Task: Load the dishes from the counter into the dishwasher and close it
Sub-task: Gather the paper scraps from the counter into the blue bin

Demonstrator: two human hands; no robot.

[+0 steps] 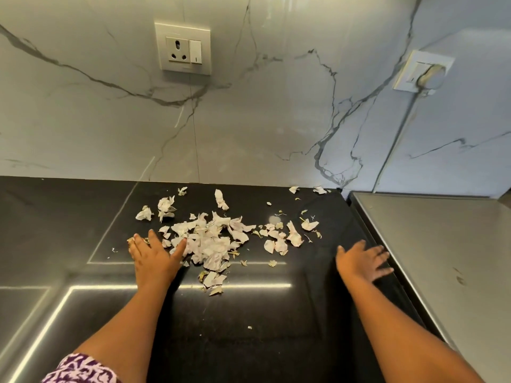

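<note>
though glossy, scrap-strewn counter (276,327), marble wall (249,120)

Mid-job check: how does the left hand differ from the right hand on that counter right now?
The left hand sits at the left edge of the paper scraps, touching them; the right hand is apart from them, beside the grey metal top. The left hand looks sharp; the right hand's fingers are spread and blurred. Both are open, palm down over the black counter, holding nothing.
</note>
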